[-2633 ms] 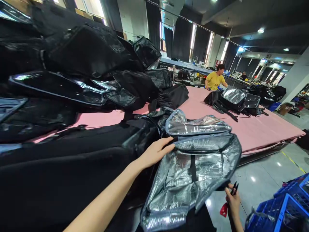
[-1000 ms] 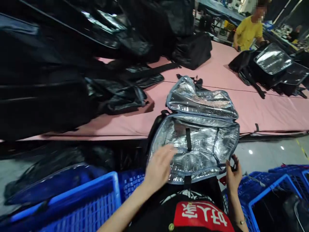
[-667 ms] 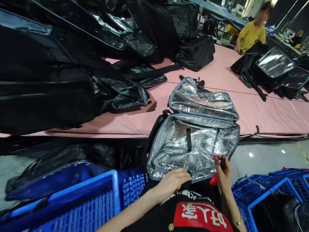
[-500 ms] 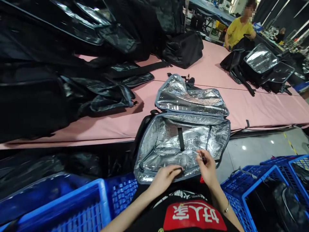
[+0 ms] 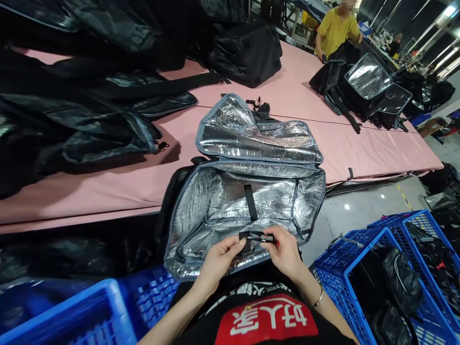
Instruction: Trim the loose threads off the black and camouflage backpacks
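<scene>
An insulated bag [image 5: 230,201] with a silver foil lining lies open in front of me, its lid [image 5: 262,134] folded back onto the table. At the bag's near rim, my left hand [image 5: 224,254] pinches a short black strap [image 5: 246,243] between thumb and fingers. My right hand [image 5: 283,249] is closed around what look like small thread snips [image 5: 265,237], dark with a bit of red. Their tips point left and reach the strap. Another black strap [image 5: 250,202] runs down the inside wall of the bag.
Black bags [image 5: 244,52] are piled on the pink-covered table [image 5: 377,153] to the left and at the back. More foil-lined bags [image 5: 368,79] lie at the far right, near a person in yellow [image 5: 334,31]. Blue crates [image 5: 362,249] stand on both sides of me.
My left hand has taken hold of the black strap at the near rim. My right hand has brought the snips left to it. The view has shifted right.
</scene>
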`<state>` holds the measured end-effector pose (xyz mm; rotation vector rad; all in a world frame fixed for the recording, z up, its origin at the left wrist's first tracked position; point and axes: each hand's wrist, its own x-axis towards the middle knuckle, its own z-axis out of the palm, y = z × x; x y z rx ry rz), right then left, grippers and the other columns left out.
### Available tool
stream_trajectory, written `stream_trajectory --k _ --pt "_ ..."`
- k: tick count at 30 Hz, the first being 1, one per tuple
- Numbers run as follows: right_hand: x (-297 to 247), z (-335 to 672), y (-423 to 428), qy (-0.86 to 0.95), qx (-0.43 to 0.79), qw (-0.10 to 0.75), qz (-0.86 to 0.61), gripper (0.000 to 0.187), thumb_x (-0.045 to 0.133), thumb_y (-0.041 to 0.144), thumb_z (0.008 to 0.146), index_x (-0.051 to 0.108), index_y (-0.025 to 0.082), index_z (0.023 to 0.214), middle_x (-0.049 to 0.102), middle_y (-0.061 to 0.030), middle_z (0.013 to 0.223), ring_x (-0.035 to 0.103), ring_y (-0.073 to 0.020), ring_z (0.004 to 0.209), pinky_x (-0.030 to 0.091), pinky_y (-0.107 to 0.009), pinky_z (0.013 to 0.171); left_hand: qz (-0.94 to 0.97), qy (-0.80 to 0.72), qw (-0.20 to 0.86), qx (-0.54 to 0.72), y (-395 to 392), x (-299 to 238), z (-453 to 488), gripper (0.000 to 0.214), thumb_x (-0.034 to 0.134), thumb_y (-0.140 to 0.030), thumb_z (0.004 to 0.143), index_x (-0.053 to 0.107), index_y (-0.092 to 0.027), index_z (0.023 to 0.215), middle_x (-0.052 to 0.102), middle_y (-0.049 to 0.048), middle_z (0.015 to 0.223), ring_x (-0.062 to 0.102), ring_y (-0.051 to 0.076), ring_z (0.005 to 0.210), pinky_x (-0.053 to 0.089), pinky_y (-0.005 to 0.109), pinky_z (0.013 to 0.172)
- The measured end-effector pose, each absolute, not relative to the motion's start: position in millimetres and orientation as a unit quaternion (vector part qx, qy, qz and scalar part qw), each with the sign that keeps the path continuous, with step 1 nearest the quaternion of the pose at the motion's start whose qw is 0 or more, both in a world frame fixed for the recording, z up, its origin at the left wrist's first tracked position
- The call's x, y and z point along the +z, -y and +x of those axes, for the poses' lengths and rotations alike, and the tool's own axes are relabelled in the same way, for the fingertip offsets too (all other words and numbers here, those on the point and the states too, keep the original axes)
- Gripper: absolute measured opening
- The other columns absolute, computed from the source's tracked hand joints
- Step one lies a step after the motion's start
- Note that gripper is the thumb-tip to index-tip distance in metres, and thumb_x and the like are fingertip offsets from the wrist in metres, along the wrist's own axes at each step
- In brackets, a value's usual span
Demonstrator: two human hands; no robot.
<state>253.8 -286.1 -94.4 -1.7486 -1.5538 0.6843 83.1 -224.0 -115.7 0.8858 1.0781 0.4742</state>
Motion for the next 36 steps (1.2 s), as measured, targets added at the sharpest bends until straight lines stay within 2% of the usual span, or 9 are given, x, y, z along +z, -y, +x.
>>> stream_trajectory --k 3,8,16,24,32,36 --pt "-93.7 251.9 283.6 0.603 0.259 0.32 -0.684 0.024 0.056 0.015 0.081 0.061 0.022 0.103 0.064 -0.0051 0.093 0.061 -0.0205 0.086 0.048 -0.031 0.077 0.392 -0.5 0.74 0.223 225.0 -115.6 83.8 0.045 0.07 -0.059 0.059 0.059 -0.016 0.068 0.05 -0.0029 0.062 0.042 0.01 0.053 0.035 0.019 0.048" --pt "-94.6 255.1 284.3 0.591 0.271 0.324 -0.688 0.022 0.058 0.015 0.081 0.062 0.021 0.101 0.065 -0.0052 0.094 0.061 -0.0202 0.087 0.048 -0.031 0.079 0.392 -0.503 0.735 0.23 226.3 -115.7 84.3 0.045 0.069 -0.059 0.06 0.055 -0.017 0.063 0.047 -0.0042 0.059 0.041 0.009 0.052 0.034 0.019 0.046" --pt "-91.9 254.5 278.9 0.617 0.268 0.287 -0.682 0.02 0.057 0.016 0.082 0.063 0.022 0.1 0.066 -0.0039 0.091 0.061 -0.0195 0.087 0.048 -0.03 0.076 0.425 -0.484 0.737 0.205 226.3 -116.2 81.9 0.045 0.067 -0.06 0.061 0.061 -0.016 0.07 0.055 -0.0011 0.06 0.048 0.013 0.053 0.038 0.022 0.049" --pt "-89.9 255.3 280.4 0.672 0.198 0.248 -0.669 0.022 0.052 0.017 0.088 0.063 0.023 0.106 0.066 -0.0067 0.099 0.06 -0.0213 0.09 0.048 -0.033 0.079 0.451 -0.474 0.73 0.199 226.4 -119.7 81.7 0.046 0.065 -0.061 0.063 0.064 -0.016 0.072 0.059 0.0001 0.062 0.052 0.015 0.057 0.041 0.024 0.052" --pt "-95.3 255.1 280.7 0.638 0.2 0.302 -0.679 0.018 0.048 0.019 0.091 0.065 0.021 0.095 0.068 -0.0059 0.088 0.062 -0.0205 0.082 0.048 -0.032 0.073 0.454 -0.471 0.73 0.196 226.9 -119.0 80.7 0.043 0.064 -0.058 0.066 0.063 -0.016 0.07 0.058 -0.0003 0.061 0.05 0.014 0.054 0.04 0.024 0.052" --pt "-91.7 254.2 280.7 0.625 0.218 0.332 -0.673 0.016 0.05 0.02 0.09 0.063 0.021 0.098 0.067 -0.0061 0.092 0.062 -0.0191 0.084 0.049 -0.03 0.074 0.455 -0.471 0.73 0.195 226.6 -118.6 81.1 0.041 0.064 -0.057 0.067 0.062 -0.016 0.068 0.057 -0.0002 0.06 0.048 0.013 0.052 0.039 0.023 0.05"
